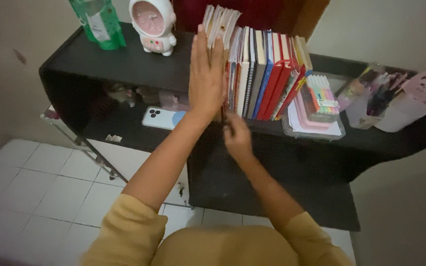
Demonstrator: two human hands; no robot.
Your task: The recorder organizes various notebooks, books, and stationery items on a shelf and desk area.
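Nearest me, my right hand [237, 138] curls at the foot of the upright row of books and notebooks [260, 74], fingers bent together at the bottom edges of the leftmost volumes; whether they pinch one I cannot tell. Just above, my left hand [206, 79] lies flat and open, fingers straight and together, its palm pressed against the left end of that row, where a sheaf of loose, fanned pages [219, 22] sticks up past my fingertips. The row stands on the black wooden desk [134, 64], near its front edge. To the right, just beside the last book, sits a clear plastic tray with a pack of coloured markers [321, 96], then a pale pen holder [390, 98]. Left of my palm the top is bare as far as a white and pink clock [154, 24] and a green packet [99, 22]. On the lower shelf lies a white phone [161, 118].
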